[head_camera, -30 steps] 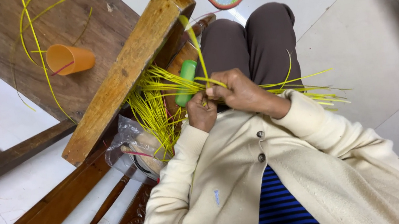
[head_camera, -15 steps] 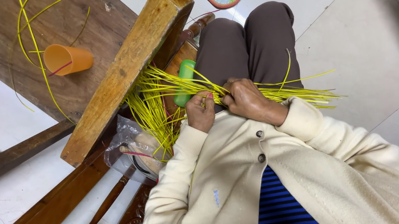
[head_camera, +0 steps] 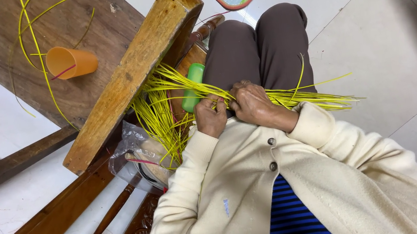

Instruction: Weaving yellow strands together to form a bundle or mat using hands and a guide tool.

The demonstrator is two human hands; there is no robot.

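Curling together, left hand and right hand grip yellow strands.

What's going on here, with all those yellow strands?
A seated person works a bundle of thin yellow strips in the lap. The left hand and right hand sit close together, pinching the strips. A green object lies just beyond the hands, beside a thick wooden beam. An orange cup lies on a wooden board.

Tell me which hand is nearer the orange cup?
Left. The left hand grips the yellow strands on the side toward the orange cup; the right hand holds them just beyond, farther away.
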